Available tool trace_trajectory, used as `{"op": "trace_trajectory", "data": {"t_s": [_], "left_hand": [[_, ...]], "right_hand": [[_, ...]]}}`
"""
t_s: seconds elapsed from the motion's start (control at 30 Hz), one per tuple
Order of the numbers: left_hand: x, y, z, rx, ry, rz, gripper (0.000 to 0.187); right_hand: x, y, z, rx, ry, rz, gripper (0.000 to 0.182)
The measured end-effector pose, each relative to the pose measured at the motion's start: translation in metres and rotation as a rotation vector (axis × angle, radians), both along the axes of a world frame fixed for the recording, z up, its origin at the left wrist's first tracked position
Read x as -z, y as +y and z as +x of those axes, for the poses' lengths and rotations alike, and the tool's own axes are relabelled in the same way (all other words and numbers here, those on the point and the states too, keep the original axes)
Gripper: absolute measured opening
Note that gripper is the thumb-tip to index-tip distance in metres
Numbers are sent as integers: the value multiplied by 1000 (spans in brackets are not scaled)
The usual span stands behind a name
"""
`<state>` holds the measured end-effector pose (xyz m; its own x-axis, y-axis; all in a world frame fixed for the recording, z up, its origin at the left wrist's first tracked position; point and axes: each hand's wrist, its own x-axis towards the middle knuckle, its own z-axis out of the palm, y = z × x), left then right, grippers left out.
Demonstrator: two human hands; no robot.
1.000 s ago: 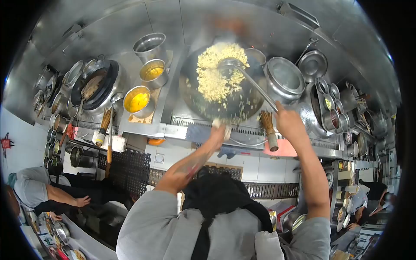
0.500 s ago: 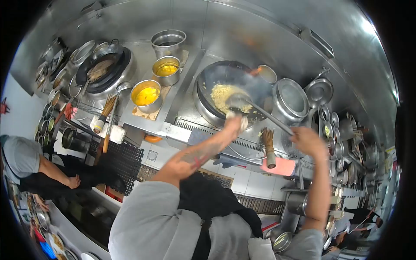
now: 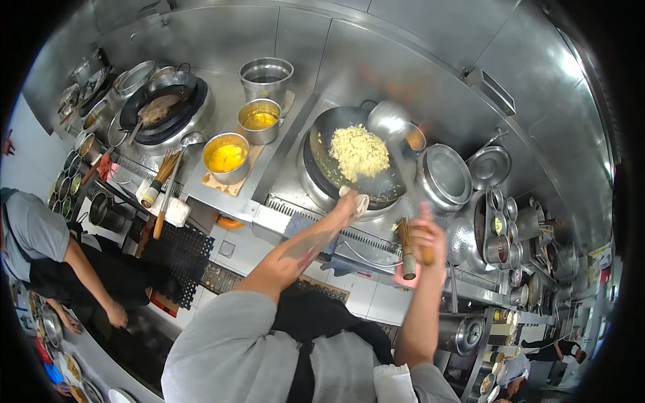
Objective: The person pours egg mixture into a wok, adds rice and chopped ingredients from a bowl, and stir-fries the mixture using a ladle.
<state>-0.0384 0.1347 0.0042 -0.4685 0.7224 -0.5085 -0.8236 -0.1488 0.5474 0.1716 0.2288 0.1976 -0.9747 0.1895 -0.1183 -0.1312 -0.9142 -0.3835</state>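
Observation:
My left hand is closed on the near edge of a dark wok, with a folded cloth between hand and metal. The wok is tilted on its burner, and a mass of pale yellow fried rice is bunched up in it, some of it seemingly in the air. My right hand grips the wooden handle of a steel ladle. The ladle's bowl is raised by the wok's far right rim; its shaft is smeared by motion.
Left of the wok stand pots of yellow liquid and a second wok. Lidded pans, a bamboo brush and small seasoning tins are on the right. A co-worker stands at left.
The ladle has lifted out of the rice to the wok's far side, and my right hand has come down and left. The wok has tilted and the rice has gathered upward.

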Motion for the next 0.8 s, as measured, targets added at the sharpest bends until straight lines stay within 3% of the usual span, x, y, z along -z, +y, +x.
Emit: {"op": "trace_trajectory", "data": {"t_s": [0.1,0.13,0.3,0.33,0.4,0.47,0.53,0.57,0.63,0.7,0.73,0.77,0.8], "left_hand": [[-37,-62,30,51,-31,71,24],[-44,-78,37,56,1,72,28],[-34,-142,52,213,250,-98,35],[-31,-146,56,182,144,-53,34],[-23,-144,55,177,-62,83,37],[-42,-141,59,177,-96,124,40],[-57,-131,47,196,-167,185,48],[-66,-120,40,216,-165,173,48],[-88,-89,28,238,-265,87,48],[-55,-36,3,210,-411,-6,36],[-36,-14,-7,163,-288,-107,32],[-29,-3,-9,189,-284,-114,32],[-23,5,-10,148,-226,-134,30]], "right_hand": [[97,6,-49,-104,-447,284,26],[92,2,-52,-107,-445,283,26],[4,-43,-41,-96,-755,1273,22],[25,-18,-43,-102,-523,775,23],[66,19,-67,-133,-542,746,25],[77,25,-67,-170,-562,719,27],[57,12,-66,448,-756,2144,35],[46,11,-75,459,-777,2127,35],[27,19,-102,203,-940,1976,56],[21,12,-119,25,-984,1832,54],[54,19,-116,47,-851,2010,56],[51,17,-95,65,-876,1996,56],[43,7,-62,-41,-874,2161,57]]}}
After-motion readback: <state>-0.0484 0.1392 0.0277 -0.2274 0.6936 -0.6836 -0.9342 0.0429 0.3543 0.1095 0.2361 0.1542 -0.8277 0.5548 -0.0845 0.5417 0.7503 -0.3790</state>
